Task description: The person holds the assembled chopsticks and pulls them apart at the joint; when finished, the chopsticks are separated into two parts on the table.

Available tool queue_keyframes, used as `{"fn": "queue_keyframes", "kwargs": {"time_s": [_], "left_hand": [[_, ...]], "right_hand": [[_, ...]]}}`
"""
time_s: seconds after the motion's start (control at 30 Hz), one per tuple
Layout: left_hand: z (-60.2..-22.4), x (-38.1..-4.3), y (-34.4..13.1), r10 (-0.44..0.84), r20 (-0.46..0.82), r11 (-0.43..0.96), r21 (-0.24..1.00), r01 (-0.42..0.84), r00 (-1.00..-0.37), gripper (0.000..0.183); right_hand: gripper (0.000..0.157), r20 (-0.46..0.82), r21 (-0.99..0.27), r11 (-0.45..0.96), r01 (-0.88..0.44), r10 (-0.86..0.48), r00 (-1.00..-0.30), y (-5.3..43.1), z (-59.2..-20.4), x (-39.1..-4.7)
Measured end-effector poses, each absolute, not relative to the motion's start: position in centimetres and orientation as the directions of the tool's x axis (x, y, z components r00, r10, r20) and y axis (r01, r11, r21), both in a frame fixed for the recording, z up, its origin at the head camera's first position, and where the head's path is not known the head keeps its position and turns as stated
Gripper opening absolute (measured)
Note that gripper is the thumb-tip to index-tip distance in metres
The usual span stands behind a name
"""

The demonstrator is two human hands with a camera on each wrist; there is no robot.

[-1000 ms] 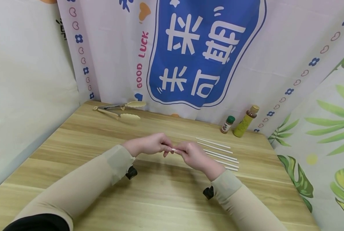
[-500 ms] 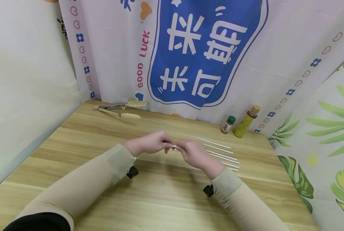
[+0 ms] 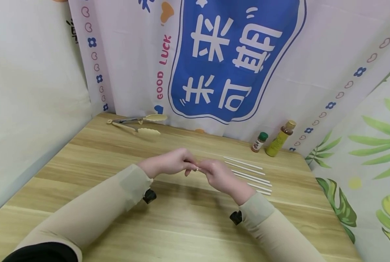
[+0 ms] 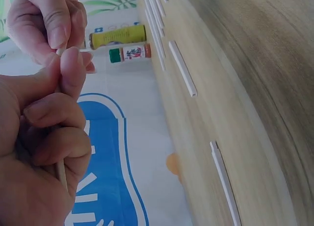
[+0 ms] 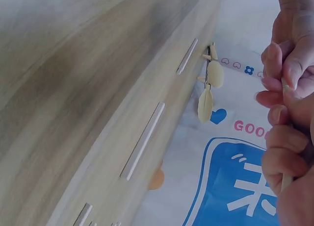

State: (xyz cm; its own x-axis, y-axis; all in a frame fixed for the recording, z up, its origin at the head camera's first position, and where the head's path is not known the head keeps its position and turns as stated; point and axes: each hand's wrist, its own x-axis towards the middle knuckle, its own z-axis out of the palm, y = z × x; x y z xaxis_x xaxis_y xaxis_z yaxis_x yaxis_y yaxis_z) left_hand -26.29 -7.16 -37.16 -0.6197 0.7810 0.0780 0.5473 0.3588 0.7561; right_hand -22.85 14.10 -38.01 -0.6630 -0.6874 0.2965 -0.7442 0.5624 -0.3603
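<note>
Both hands meet fingertip to fingertip above the table in the head view. My left hand point(image 3: 175, 162) pinches a thin white stick between thumb and forefinger, its other fingers curled round the lower part of the stick point(image 4: 60, 174) in the left wrist view. My right hand point(image 3: 219, 177) pinches a thin white stick in line with it, and a length of stick point(image 5: 287, 182) shows under its curled fingers. Whether this is one stick or two end to end cannot be told, since fingers cover the middle. Several similar white sticks point(image 3: 250, 176) lie beside the right hand.
Cream-tipped tongs point(image 3: 149, 131) lie at the back left of the wooden table point(image 3: 168, 229). A green-capped jar point(image 3: 259, 142) and a yellow bottle point(image 3: 277, 143) stand at the back right. More sticks point(image 4: 182, 69) lie beyond the hands. A printed cloth point(image 3: 132, 65) hangs behind.
The hands rose slightly, then came down a little. Less of the white stick shows between the fingertips now. Both hands keep their grip; the things on the table stay put.
</note>
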Motion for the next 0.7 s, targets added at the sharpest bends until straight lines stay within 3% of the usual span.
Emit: {"fn": "queue_keyframes", "kwargs": {"time_s": [0.7], "left_hand": [[-37.2,-25.8,-8.5,0.781,0.084,0.349,0.763,0.544,-0.619,0.016]], "right_hand": [[0.021,0.318,-0.339,0.498,-0.799,-0.738,-0.595,14.0,-38.0,-22.9]]}}
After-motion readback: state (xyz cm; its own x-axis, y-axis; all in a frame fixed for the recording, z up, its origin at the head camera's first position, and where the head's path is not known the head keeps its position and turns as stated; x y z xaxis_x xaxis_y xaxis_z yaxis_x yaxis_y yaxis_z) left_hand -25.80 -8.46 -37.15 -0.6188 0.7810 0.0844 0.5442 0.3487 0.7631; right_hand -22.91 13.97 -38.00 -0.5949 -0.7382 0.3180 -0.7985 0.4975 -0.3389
